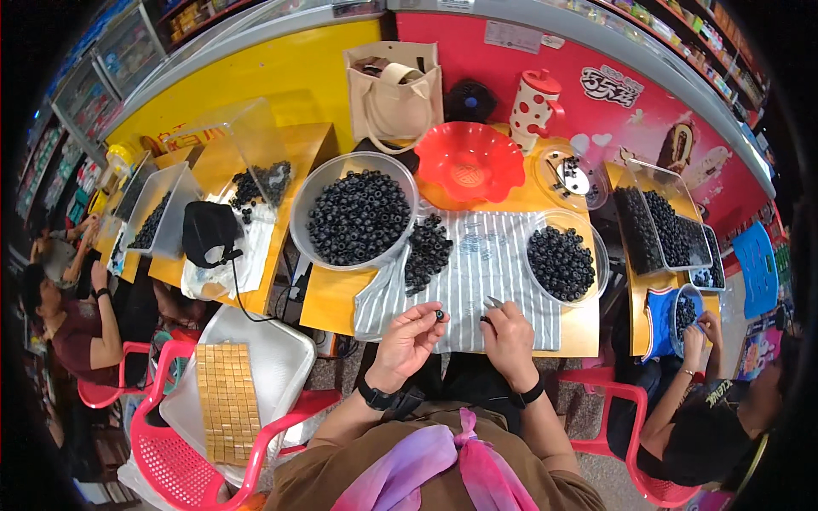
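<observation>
Over the near edge of the table, my left hand (407, 337) pinches a small black ring-shaped part (440, 315) between thumb and fingertips. To its right, my right hand (509, 342) is closed round a small grey pointed tool (493, 301), whose kind I cannot make out. Both hands are above a grey-and-white striped cloth (460, 294). A loose pile of black ring parts (428, 251) lies on that cloth. At the left stands a large clear round tub (300, 223) full of such parts; a smaller clear tub (603, 264) at the right also holds many.
Behind the cloth sit a red scalloped bowl (470, 166), a beige tote bag (394, 106), a spotted tumbler (534, 109) and a clear lidded dish (596, 192). People work at side tables. A pink chair (183, 447) stands at my left, another chair (626, 392) at my right.
</observation>
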